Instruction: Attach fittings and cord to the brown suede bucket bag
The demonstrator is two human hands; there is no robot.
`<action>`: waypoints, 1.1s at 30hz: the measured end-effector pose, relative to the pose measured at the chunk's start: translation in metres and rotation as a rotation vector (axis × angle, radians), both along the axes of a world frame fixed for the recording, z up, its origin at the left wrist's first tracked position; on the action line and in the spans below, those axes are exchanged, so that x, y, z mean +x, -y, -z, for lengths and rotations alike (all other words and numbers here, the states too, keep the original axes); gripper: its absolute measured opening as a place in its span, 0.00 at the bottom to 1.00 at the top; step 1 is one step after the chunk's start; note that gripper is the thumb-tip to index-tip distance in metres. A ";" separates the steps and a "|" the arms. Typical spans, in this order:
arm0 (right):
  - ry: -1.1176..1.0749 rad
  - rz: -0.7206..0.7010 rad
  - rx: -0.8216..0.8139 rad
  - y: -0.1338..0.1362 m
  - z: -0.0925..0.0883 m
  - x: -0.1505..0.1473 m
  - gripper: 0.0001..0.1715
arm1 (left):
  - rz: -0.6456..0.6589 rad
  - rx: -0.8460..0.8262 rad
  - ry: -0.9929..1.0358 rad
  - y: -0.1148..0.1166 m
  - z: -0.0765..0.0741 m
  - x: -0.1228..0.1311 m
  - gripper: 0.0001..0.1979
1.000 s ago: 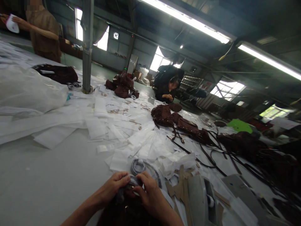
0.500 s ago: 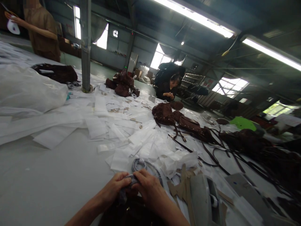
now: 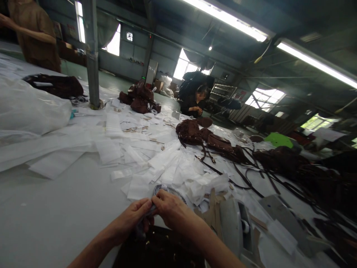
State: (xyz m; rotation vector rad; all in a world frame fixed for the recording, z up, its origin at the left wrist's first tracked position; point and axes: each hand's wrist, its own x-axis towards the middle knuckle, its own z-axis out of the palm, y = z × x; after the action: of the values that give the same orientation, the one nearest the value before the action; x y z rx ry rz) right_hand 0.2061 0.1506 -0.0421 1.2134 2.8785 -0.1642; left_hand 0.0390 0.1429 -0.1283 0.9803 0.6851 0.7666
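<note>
My left hand and my right hand meet at the near edge of the table, fingers pinched together. Between them runs a grey strap in thin plastic wrap, its loose end hanging below my left fingers. Just beyond my right hand lies a loop of the same grey wrapped strap, partly covered by my fingers. Under both wrists is a dark brown bag with small gold studs, mostly in shadow and cut off by the lower edge.
White paper strips litter the table. To the right stand a grey tape dispenser and brown card pieces. Brown fringed bags with long straps lie farther back. A post rises at left; two people are beyond.
My right hand has shifted up and left over the grey loop, covering more of it. The view has turned slightly right, and more of the dark bag shows beneath my hands.
</note>
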 end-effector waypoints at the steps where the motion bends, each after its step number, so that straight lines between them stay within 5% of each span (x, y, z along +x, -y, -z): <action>1: -0.008 -0.009 -0.006 0.000 -0.001 -0.001 0.09 | 0.008 0.013 -0.002 0.000 0.000 0.000 0.20; 7: -0.237 0.181 -0.105 -0.006 -0.007 0.009 0.09 | -0.040 0.047 -0.001 0.004 0.005 -0.002 0.19; 12: -0.272 0.565 0.047 0.009 -0.019 0.083 0.13 | -0.094 0.006 -0.036 0.006 0.012 -0.002 0.23; 17: -0.194 0.742 -0.001 0.065 0.014 0.131 0.09 | -0.084 -0.071 0.031 0.008 0.018 0.002 0.23; 21: -0.197 0.775 -0.005 0.083 0.062 0.119 0.18 | -0.097 -0.107 0.076 0.009 0.018 0.002 0.22; 23: -0.238 0.796 0.031 0.078 0.072 0.113 0.18 | -0.106 -0.115 0.099 0.008 0.017 0.002 0.22; 28: -0.468 0.864 0.088 0.063 0.045 0.088 0.21 | -0.136 -0.179 0.188 0.005 0.015 0.005 0.22; 33: -0.705 0.833 -0.154 0.066 0.021 0.021 0.20 | -0.158 -0.136 0.206 0.006 0.015 0.008 0.23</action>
State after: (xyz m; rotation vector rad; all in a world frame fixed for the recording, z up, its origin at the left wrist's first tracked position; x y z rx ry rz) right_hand 0.2275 0.0848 -0.0634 2.6482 2.4614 -0.9583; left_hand 0.0470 0.1366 -0.1432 0.7181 0.6307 0.9332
